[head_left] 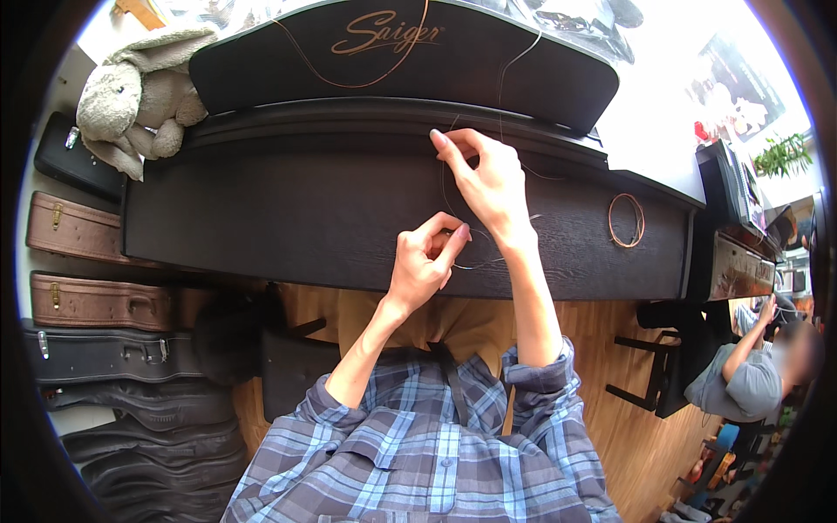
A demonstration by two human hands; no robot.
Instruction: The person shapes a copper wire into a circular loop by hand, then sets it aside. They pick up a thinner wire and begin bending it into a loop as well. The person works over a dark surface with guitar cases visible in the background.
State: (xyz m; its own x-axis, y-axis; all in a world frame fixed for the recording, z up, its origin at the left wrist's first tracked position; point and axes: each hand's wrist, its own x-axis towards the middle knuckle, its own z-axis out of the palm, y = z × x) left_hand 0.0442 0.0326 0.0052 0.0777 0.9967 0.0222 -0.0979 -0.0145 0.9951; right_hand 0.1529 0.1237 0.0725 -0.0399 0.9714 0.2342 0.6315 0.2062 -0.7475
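Observation:
A thin, wire-like string (445, 185) runs in a loose curve between my two hands, above the black lid of a piano (288, 205). My left hand (425, 261) pinches it between thumb and forefinger, the other fingers curled. Higher up and to the right, my right hand (490, 179) is also closed in a pinch on the string, whose free ends trail around both hands. On the lid to the right lies a copper-coloured coiled string (626, 220). A long copper-coloured string (346, 85) hangs in an arc across the black music stand (288, 65).
A grey plush rabbit (131, 100) sits at the far left. Brown and black instrument cases (100, 301) are stacked along the left. A black bench (301, 370) stands below the piano. Another person (741, 375) sits at the far right, near a second piano (741, 261).

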